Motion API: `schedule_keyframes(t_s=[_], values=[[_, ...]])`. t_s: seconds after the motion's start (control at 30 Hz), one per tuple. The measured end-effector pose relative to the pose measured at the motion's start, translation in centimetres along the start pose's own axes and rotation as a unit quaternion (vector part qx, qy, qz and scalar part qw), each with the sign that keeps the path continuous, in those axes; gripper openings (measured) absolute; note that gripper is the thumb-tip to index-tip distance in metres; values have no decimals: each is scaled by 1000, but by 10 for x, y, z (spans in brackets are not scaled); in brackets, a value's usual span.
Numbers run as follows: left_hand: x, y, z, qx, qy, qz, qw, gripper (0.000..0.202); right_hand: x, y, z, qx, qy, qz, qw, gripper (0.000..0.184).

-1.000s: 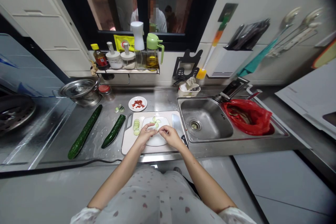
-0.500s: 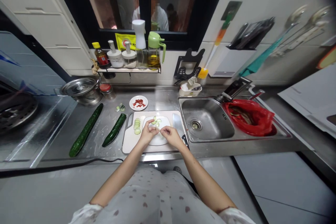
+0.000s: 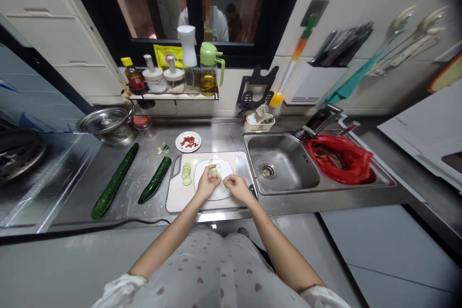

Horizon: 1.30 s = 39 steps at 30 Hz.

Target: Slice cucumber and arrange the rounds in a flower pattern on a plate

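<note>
Over a white plate, my left hand is closed, thumb and fingers pinching what looks like a thin pale cucumber slice. My right hand is closed in a pinch at the same slice's right side; the fingertips partly hide it. More cut cucumber pieces lie on the plate beyond my fingers. The plate rests on a pale cutting board, where a short row of cucumber rounds lies at the left. A kitchen knife lies along the board's right side.
Left of the board lie a short cucumber and a long cucumber, with cucumber scraps behind. A small dish holds chopped red pieces. The sink with a red bag is right; a lidded pot stands back left.
My hands stay low over the plate and have parted slightly, the left fingers shifting a little. The whole view has shifted slightly; the board, plate and knife keep their places.
</note>
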State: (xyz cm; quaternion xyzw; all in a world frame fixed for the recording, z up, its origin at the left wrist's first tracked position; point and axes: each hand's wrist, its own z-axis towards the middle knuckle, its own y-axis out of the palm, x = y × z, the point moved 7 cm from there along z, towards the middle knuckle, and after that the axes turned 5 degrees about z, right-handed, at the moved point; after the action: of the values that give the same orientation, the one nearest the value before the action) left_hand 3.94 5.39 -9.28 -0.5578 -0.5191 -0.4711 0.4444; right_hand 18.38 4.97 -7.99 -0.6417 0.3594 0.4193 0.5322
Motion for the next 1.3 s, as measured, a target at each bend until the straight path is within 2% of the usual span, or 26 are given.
schedule_keyframes(t_s=[0.13, 0.23, 0.37, 0.5, 0.63, 0.77, 0.93, 1.3], values=[[-18, 9, 11, 10, -25, 68, 997, 55, 9, -6, -1, 9, 4, -105, 994, 16], [-23, 16, 17, 11, -28, 174, 984, 46, 12, -9, -3, 10, 8, -201, 979, 19], [-19, 25, 22, -2, -19, 334, 942, 42, 12, -7, -1, -5, 11, -324, 946, 19], [-14, 31, 27, -19, -1, 431, 902, 42, 13, -2, 2, -21, 15, -404, 914, 23], [-13, 31, 28, -16, 25, 476, 879, 41, 13, 0, -2, -18, -1, -432, 902, 25], [-13, 26, 23, 1, 46, 503, 863, 28, 11, 0, -12, -1, -31, -444, 896, 27], [-18, 29, 20, -22, 58, 535, 843, 22, 13, 5, -19, -8, -47, -448, 893, 28], [-17, 31, 28, -6, 50, 537, 842, 24, 18, 3, -12, -3, -22, -451, 892, 29]])
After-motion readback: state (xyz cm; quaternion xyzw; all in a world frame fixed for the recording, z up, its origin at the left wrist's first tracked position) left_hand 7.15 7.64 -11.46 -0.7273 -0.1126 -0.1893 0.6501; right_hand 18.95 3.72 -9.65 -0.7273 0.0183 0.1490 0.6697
